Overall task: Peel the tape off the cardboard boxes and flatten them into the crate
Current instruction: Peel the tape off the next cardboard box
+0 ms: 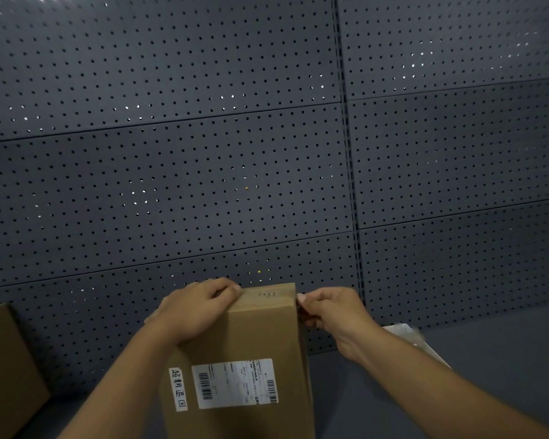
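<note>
Pegboard, grey, fills the wall just beyond the fingertips. Cardboard box stands upright btwn both hands, shipping label below the knuckles, facing the camera. Box looks light, stiff, w/ dry matte skin: likely easy to grip at its top corners. Left hand curls fingers over the top-left edge; right hand pinches at the top-right corner, prob. a tape end, too small to tell. Second box sits well left of the left hand; pale sheet lies behind the right wrist. Crate not in view.
</note>
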